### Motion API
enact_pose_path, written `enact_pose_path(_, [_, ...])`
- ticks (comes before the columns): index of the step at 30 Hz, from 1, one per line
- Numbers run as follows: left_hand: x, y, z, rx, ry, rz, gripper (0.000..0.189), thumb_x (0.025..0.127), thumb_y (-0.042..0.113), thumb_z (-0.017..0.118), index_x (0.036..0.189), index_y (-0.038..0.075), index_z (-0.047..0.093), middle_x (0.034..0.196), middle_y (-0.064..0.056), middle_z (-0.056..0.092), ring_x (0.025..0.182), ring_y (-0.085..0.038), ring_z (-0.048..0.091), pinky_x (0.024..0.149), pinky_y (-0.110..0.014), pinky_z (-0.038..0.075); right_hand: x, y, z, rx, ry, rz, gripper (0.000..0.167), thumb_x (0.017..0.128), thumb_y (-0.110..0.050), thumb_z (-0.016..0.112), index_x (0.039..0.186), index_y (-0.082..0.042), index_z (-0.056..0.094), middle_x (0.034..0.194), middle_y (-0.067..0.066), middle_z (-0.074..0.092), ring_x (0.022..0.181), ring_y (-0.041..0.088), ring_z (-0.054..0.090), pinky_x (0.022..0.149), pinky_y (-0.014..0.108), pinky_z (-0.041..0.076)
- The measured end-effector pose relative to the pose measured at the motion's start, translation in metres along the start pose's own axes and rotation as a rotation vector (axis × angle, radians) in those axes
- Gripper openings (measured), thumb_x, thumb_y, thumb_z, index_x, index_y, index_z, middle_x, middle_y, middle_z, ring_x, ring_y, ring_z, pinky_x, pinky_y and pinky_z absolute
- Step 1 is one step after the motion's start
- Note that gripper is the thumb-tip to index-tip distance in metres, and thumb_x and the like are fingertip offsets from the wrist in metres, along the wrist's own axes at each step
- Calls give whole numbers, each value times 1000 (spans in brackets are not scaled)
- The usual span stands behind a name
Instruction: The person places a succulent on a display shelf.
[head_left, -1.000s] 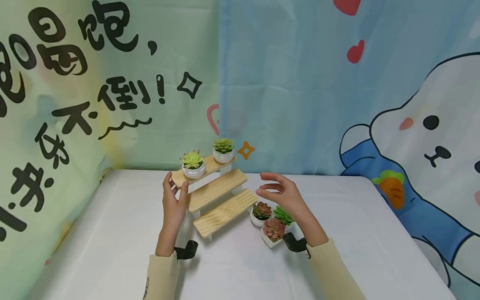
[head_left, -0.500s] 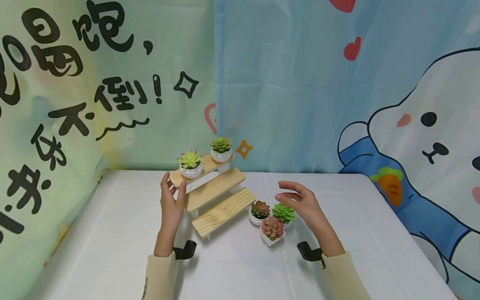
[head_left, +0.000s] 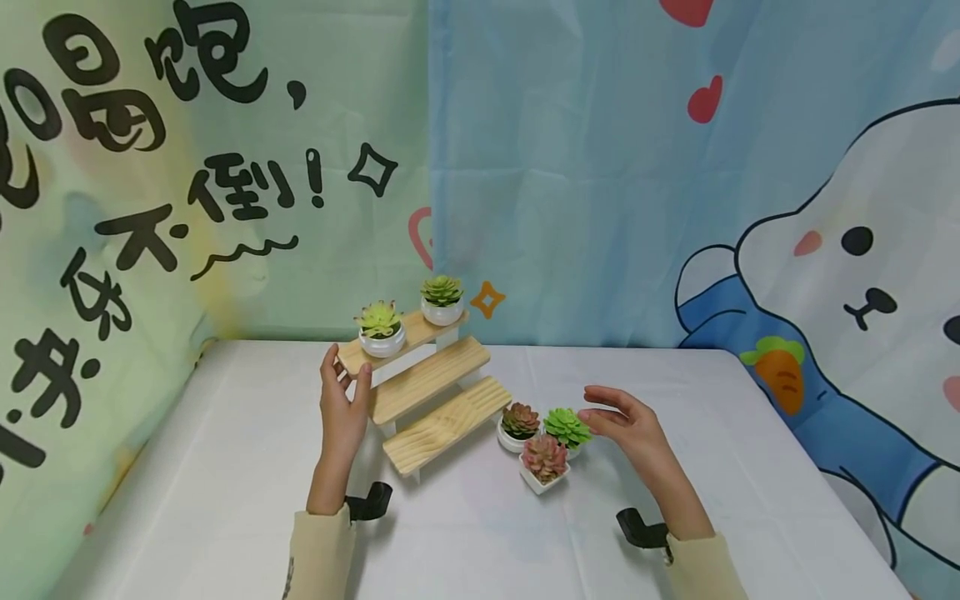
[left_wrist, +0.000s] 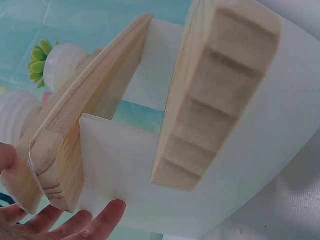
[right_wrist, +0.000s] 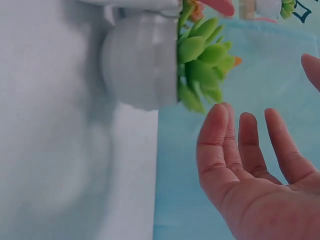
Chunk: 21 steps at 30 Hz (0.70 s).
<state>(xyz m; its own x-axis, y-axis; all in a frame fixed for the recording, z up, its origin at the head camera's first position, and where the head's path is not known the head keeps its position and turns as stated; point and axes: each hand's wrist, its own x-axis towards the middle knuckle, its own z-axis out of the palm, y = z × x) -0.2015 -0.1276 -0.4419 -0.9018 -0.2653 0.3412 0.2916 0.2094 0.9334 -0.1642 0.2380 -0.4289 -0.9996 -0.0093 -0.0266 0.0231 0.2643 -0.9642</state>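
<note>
A three-tier wooden stand (head_left: 431, 379) with white side panels stands on the table. My left hand (head_left: 345, 417) holds the left end of its top board, thumb on one side and fingers on the other. Two green succulents in white pots, a left one (head_left: 381, 329) and a right one (head_left: 442, 300), sit on that board. My right hand (head_left: 630, 429) is beside a bright green potted succulent (head_left: 567, 427), fingers bent loosely and holding nothing. In the right wrist view a small gap shows between the fingertips (right_wrist: 217, 117) and the leaves.
Close to the green succulent stand a brown-red succulent (head_left: 521, 422) in a round pot and a pink succulent (head_left: 545, 458) in a square pot. A white cloth covers the table (head_left: 480, 542). Printed curtains (head_left: 555, 167) hang behind it.
My right hand has moved right and toward me, from above the succulents to beside the green one. My left hand stays on the stand.
</note>
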Motion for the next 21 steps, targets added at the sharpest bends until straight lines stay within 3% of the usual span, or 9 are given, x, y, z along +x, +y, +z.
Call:
enact_pose_path(4, [0, 0, 0, 2, 0, -5, 60, 101, 11, 53, 148, -7, 20, 135, -35, 40, 126, -51, 45, 106, -59, 36, -1, 7, -3, -1, -4, 7, 58, 93, -16, 68, 140, 6, 42, 132, 12, 52, 97, -4, 60, 81, 21, 53])
enact_pose_path(10, [0, 0, -1, 7, -2, -4, 60, 101, 11, 52, 148, -8, 20, 136, -35, 40, 126, -51, 44, 106, -59, 36, -2, 13, -2, -62, 2, 63, 62, 90, -11, 71, 142, 4, 41, 139, 23, 46, 106, 7, 58, 83, 19, 50])
enact_pose_path(16, [1, -1, 0, 8, -3, -2, 60, 101, 11, 53, 148, -8, 20, 135, -35, 40, 126, -51, 44, 107, -58, 35, -2, 19, 1, -52, 2, 80, 62, 88, -5, 72, 141, 5, 42, 138, 26, 46, 101, 7, 59, 82, 20, 50])
enact_pose_path(21, [1, 0, 0, 1, -2, 4, 60, 101, 10, 53, 148, -8, 20, 135, -35, 40, 126, -51, 45, 106, -59, 36, -1, 23, 2, -87, -22, 98, 63, 88, -9, 73, 141, 4, 43, 139, 25, 46, 113, 26, 55, 81, 23, 50])
